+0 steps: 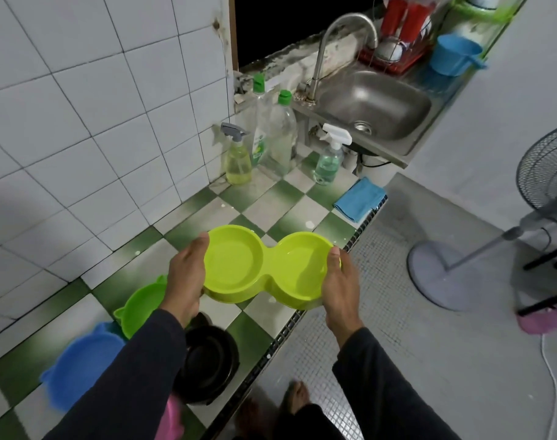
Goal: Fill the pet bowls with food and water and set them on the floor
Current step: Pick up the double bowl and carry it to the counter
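Lime-green double pet bowl (266, 268) held level over worktop (267, 201) front edge, near its middle. Left hand (185, 277) grip curled round left end, right hand (340, 281) grip curled round right end, thumbs on rim. Right well looks wet; contents unclear.

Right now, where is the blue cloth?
The blue cloth lies folded at the checkered counter's edge, below the sink, right of the spray bottle.
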